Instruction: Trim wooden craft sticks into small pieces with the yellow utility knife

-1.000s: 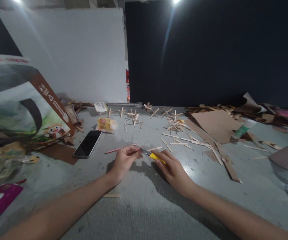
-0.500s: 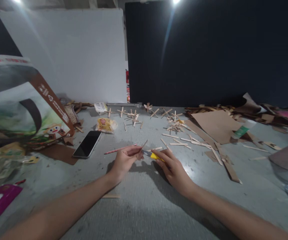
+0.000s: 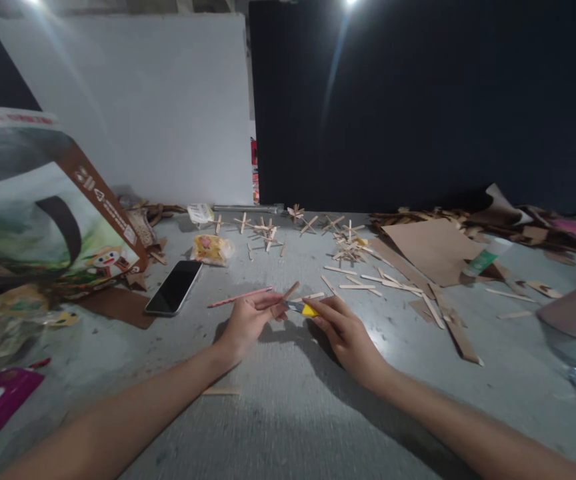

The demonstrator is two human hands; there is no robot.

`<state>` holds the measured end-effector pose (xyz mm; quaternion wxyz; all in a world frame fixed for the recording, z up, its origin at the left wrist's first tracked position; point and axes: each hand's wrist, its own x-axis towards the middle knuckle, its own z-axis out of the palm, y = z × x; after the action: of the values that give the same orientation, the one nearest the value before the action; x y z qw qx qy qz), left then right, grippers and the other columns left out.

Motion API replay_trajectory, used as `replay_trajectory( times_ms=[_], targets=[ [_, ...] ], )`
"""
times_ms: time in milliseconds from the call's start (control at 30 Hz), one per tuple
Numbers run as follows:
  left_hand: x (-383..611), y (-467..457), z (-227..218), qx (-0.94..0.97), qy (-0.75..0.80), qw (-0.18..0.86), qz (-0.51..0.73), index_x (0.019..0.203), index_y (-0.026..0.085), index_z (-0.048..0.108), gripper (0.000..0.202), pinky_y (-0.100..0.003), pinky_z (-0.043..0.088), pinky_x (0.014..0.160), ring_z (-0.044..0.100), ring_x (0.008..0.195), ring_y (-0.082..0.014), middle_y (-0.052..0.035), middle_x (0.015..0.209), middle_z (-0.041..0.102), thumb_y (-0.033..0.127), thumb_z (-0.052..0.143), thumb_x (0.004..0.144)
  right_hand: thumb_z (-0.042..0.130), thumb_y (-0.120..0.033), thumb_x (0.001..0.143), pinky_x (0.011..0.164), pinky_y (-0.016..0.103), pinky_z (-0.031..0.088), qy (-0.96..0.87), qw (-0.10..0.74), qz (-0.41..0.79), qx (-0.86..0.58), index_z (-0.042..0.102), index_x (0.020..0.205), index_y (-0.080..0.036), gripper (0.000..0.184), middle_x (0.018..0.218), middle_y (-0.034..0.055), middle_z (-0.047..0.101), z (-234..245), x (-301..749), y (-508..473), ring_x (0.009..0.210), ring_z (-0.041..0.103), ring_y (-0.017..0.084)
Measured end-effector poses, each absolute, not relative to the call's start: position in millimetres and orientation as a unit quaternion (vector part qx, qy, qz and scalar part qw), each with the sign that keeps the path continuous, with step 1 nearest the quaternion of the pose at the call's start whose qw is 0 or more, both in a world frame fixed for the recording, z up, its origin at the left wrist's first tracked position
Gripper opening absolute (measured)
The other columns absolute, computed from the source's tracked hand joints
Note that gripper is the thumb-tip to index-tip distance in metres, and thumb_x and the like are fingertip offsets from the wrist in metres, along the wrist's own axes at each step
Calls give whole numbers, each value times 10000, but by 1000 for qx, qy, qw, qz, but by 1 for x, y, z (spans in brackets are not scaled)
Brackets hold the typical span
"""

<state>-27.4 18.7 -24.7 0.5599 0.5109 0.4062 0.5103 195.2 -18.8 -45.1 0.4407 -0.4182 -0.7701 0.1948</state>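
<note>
My left hand [image 3: 249, 321] pinches a small wooden stick [image 3: 288, 293] at the middle of the grey table [image 3: 278, 413]. A pink pencil [image 3: 238, 297] lies just behind its fingers, perhaps resting on them. My right hand [image 3: 347, 331] grips a yellow utility knife [image 3: 304, 309]. The knife's blade touches the stick near my left fingertips. Both hands rest low on the table, close together.
A black phone [image 3: 174, 287] lies left of my hands beside a printed carton [image 3: 43, 200]. Several loose sticks and glued stick crosses [image 3: 351, 250] litter the table behind. Brown cardboard sheets [image 3: 431, 248] and a green-and-white tube [image 3: 485, 259] lie at the right. A snack packet [image 3: 212, 249] sits farther back.
The wooden stick in my left hand has tilted upward and shows more clearly. My right hand has slid the knife slightly left toward it.
</note>
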Motion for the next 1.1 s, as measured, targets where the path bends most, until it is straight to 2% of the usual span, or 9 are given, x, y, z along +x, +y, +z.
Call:
replay_trajectory(
  times_ms=[133,300,667,900,1100],
  targets=[
    [-28,20,-26,528,389,559,507,858,161,819,371,-265,505,638,656,621,-148,-37,688,748,458,940,671,444,-323,1107,883,348,586,-769,438,199,-421,696,1411,-265,400,1105,131,663,-47,195,-19,995,693,232],
    [-29,20,-26,540,355,571,506,865,150,808,353,-271,496,650,624,624,-139,-35,693,722,462,904,731,443,-285,1100,879,340,591,-771,444,194,-413,695,1415,-245,405,1096,132,655,-48,195,-19,986,690,225],
    [-31,21,-27,543,354,602,467,861,143,717,403,-259,492,585,644,560,-141,-27,644,710,459,918,711,445,-210,1072,889,322,588,-777,438,184,-412,710,1400,-226,421,1092,127,650,-48,196,-19,993,688,213],
    [-29,20,-24,509,355,604,501,828,171,667,401,-277,537,609,683,585,-161,-17,632,724,401,951,662,437,-249,1081,864,316,590,-769,444,196,-417,719,1388,-233,417,1096,129,666,-46,196,-18,986,694,215],
    [-29,17,-22,537,348,598,482,781,159,690,398,-276,549,614,689,598,-158,-33,677,738,469,928,703,436,-252,1085,892,338,594,-768,449,190,-415,724,1382,-238,413,1089,130,667,-48,197,-16,990,693,223]
  ],
)
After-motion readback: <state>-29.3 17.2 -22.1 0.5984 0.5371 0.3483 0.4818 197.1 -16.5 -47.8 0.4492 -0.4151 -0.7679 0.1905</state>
